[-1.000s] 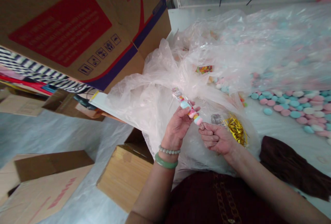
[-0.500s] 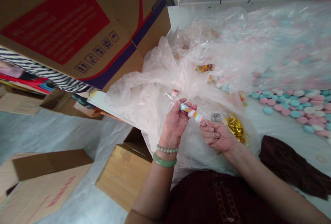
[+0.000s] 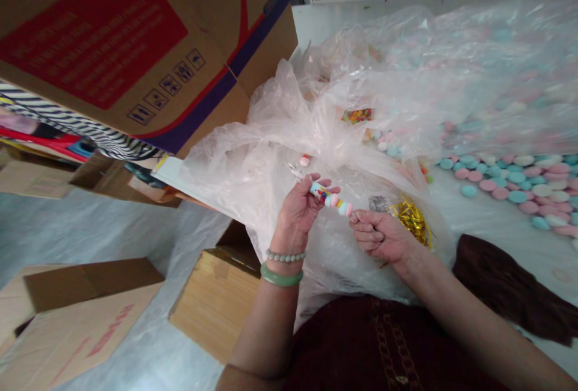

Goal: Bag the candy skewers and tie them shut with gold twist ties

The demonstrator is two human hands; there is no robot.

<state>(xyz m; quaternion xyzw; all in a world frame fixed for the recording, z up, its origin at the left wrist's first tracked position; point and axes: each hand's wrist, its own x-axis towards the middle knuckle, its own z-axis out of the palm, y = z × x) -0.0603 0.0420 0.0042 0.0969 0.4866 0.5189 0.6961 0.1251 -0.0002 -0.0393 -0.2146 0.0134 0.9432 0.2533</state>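
A wrapped candy stick [image 3: 333, 200], with pink, blue, white and yellow pieces in a row, slants between my two hands over a clear plastic bag [image 3: 271, 168]. My left hand [image 3: 303, 201], wearing a bead bracelet and a green bangle, holds its upper part between thumb and fingers. The lower end is pinched in my right hand [image 3: 377, 235], whose fingers are curled. Just above the left fingers, a small pink and white piece [image 3: 304, 160] lies on the plastic. Gold tinsel [image 3: 413, 222] and a colourful wrapper [image 3: 356, 115] show at the bag.
A large printed carton [image 3: 212, 47] stands at the back left. Pink, blue and white candies [image 3: 519, 180] are spread on the table at right, partly under plastic. A dark brown cloth [image 3: 510, 288] lies near the right arm. Open cardboard boxes [image 3: 217, 303] sit on the floor at left.
My left hand has shifted slightly left and down along the candy stick, and its fingers have loosened a little, showing more of the wrapper. My right hand stays about where it was.
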